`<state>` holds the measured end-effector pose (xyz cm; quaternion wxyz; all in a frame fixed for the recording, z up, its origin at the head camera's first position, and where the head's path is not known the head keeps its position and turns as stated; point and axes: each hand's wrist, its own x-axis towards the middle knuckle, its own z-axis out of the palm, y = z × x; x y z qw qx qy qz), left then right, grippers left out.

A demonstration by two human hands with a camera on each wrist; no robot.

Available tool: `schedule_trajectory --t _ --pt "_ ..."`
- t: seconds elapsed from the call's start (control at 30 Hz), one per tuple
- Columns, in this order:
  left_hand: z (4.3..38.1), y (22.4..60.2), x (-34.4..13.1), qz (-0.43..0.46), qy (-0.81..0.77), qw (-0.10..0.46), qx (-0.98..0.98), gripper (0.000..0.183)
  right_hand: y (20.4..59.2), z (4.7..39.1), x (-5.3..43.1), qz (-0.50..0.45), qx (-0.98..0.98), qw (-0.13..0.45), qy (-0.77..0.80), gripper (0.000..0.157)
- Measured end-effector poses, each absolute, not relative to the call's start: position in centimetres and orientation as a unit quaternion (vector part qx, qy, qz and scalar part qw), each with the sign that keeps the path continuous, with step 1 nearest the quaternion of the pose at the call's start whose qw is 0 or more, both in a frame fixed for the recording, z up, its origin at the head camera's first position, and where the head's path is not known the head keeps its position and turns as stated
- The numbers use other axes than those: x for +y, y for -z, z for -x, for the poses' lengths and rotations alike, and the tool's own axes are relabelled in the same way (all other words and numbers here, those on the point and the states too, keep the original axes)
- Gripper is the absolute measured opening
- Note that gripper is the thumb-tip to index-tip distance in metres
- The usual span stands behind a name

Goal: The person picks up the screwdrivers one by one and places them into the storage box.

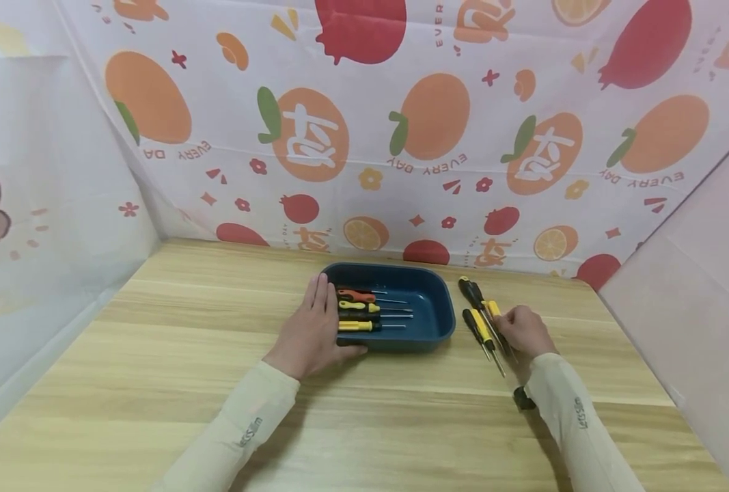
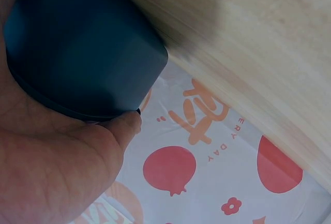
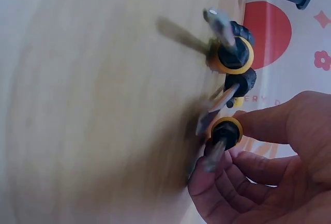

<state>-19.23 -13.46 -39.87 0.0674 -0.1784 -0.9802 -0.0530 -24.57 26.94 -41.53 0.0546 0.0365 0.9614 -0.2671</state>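
A dark blue plastic tray (image 1: 433, 345) stands near the table's back edge. My left hand (image 1: 309, 335) holds its left end, fingers along the rim and thumb against the front wall; the left wrist view shows a fingertip bent at the tray's edge (image 2: 77, 113). Inside the tray lie several screwdrivers (image 1: 354, 326), handles to the left, with yellow, black and orange grips. To the tray's right, my right hand (image 1: 524, 329) pinches a yellow-and-black screwdriver (image 3: 226, 132) between thumb and fingers. Right beside it lie more black-and-yellow screwdrivers (image 1: 476, 326), shafts toward me.
A wood-grain table (image 1: 401, 424) fills the lower part of the head view. Behind it hangs a fruit-printed cloth (image 1: 364, 171), close to the tray's back side. Pale sheets (image 1: 696, 287) close off the left and right sides.
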Motion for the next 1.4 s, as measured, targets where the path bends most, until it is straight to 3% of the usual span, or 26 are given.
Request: schedule_trajectory --t 0.2,0.47,0.97,1.4 --pt "19.0 40.0 -13.3 0.186 0.043 0.089 -0.978 0.123 40.9 24.2 27.2 -0.037 0.960 0.050 0.274 0.040" --pt "18.9 39.9 -13.5 0.183 0.046 0.091 -0.978 0.122 39.2 24.2 26.6 -0.012 0.958 0.002 0.287 0.037" --pt "19.4 40.1 -13.5 0.185 0.043 0.087 -0.978 0.124 36.4 24.5 21.2 0.043 0.909 0.040 0.412 0.041" --pt "19.3 39.7 -13.4 0.183 0.038 0.073 -0.980 0.124 35.3 24.5 14.8 0.156 0.917 -0.001 0.367 0.024"
